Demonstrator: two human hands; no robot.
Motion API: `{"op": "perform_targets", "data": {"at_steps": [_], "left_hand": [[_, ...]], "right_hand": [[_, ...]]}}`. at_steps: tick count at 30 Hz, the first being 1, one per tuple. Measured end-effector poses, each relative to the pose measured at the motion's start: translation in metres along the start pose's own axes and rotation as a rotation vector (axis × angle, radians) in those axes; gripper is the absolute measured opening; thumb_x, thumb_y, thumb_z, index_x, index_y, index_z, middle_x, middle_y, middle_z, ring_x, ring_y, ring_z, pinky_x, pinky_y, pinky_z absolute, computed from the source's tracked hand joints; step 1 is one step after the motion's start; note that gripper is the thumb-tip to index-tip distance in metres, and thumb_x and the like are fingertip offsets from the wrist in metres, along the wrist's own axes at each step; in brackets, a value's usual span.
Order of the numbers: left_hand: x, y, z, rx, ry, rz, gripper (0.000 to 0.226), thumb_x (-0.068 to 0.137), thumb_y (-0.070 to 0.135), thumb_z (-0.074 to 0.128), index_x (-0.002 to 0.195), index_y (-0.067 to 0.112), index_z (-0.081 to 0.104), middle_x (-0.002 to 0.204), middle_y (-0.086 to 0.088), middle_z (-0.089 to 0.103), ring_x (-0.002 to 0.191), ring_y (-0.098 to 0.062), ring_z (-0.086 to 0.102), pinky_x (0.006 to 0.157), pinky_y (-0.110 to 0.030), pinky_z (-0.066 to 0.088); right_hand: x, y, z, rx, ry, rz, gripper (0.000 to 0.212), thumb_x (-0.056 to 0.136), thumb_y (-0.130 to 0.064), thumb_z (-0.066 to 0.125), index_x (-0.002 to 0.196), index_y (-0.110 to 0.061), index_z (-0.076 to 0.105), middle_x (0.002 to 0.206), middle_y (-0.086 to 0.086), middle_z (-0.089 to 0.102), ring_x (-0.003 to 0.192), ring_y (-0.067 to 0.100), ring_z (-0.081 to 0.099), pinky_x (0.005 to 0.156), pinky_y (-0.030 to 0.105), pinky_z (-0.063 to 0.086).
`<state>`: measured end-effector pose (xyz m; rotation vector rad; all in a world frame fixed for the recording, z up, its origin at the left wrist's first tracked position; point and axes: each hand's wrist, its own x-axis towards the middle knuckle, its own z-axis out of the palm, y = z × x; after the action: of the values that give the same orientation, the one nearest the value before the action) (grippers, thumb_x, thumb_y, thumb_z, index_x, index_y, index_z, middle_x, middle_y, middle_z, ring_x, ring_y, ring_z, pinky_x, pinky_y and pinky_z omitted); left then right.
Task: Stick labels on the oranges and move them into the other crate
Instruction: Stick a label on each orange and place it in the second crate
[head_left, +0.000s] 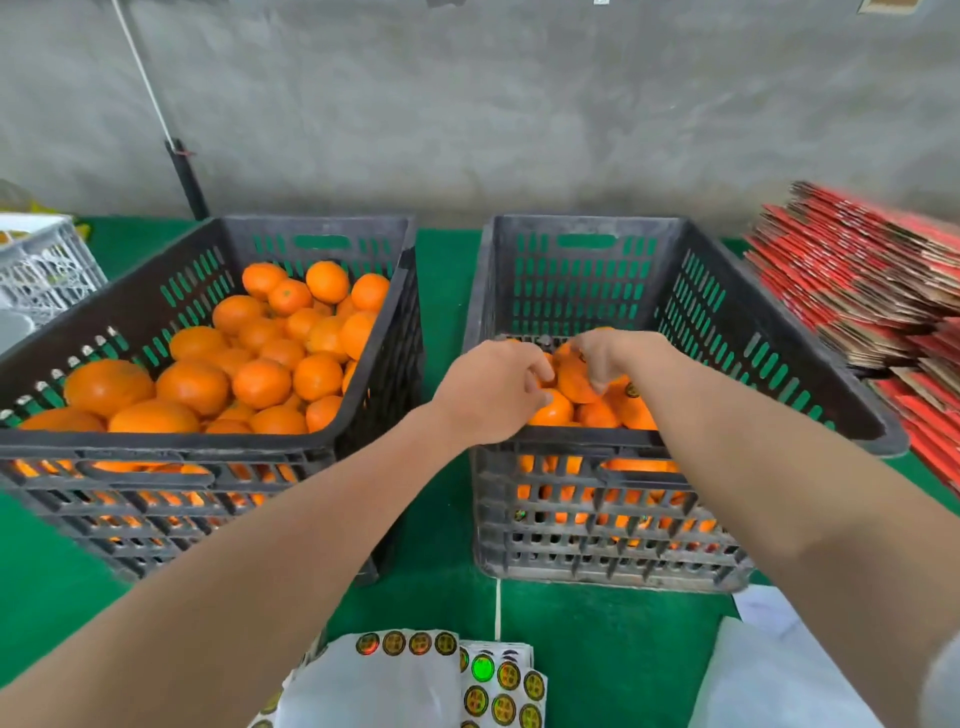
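Two black slotted crates stand side by side on a green table. The left crate (130, 312) is heaped with several unlabelled oranges (262, 382). The right crate (727, 332) holds a lower pile of oranges (597, 413), some with round gold labels (631, 389). Both my hands reach over its near rim. My left hand (491, 392) curls its fingers round an orange (553, 408) at the front left of the pile. My right hand (610, 356) grips another orange (576, 382) just behind it. Sheets of round gold labels (501, 686) lie at the table's near edge.
A white lattice crate (44, 265) sits at the far left. Stacks of red flattened cartons (872, 291) fill the right side. A black pole (187, 179) with a white cord leans on the grey wall. White plastic bags (769, 680) lie near the front.
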<state>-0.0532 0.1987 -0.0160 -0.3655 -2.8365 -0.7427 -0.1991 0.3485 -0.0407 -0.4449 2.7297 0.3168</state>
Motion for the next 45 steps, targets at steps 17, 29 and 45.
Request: {"op": "perform_targets", "data": {"at_steps": [17, 29, 45], "left_hand": [[-0.031, -0.183, -0.122, 0.212, -0.011, -0.389, 0.008, 0.090, 0.011, 0.059, 0.095, 0.006, 0.064, 0.093, -0.006, 0.059, 0.096, -0.026, 0.059, 0.071, -0.028, 0.041], [-0.023, -0.242, -0.094, 0.768, -0.516, -0.525, 0.058, 0.093, 0.016, 0.052, 0.144, 0.003, 0.026, 0.147, -0.023, 0.026, 0.132, -0.039, 0.036, 0.098, -0.042, 0.042], [-0.132, -0.123, -0.150, -0.680, 0.351, -0.190, 0.063, 0.041, 0.038, 0.083, 0.099, 0.050, 0.060, 0.092, 0.018, 0.066, 0.081, 0.000, 0.064, 0.064, -0.019, 0.053]], "right_hand": [[-0.110, -0.213, -0.038, 0.506, 0.707, -0.748, 0.032, 0.093, -0.021, 0.054, 0.123, -0.012, 0.055, 0.129, 0.007, 0.054, 0.118, 0.025, 0.048, 0.095, 0.039, 0.042], [-0.096, -0.250, -0.028, 0.727, 0.527, -0.560, 0.035, 0.095, -0.002, 0.043, 0.128, -0.011, 0.050, 0.134, 0.006, 0.049, 0.118, 0.021, 0.047, 0.095, 0.031, 0.038], [-0.163, -0.215, 0.135, 1.008, 0.751, -0.228, 0.023, 0.094, -0.013, 0.050, 0.115, -0.005, 0.057, 0.114, 0.006, 0.056, 0.109, 0.018, 0.051, 0.097, 0.034, 0.043]]}}
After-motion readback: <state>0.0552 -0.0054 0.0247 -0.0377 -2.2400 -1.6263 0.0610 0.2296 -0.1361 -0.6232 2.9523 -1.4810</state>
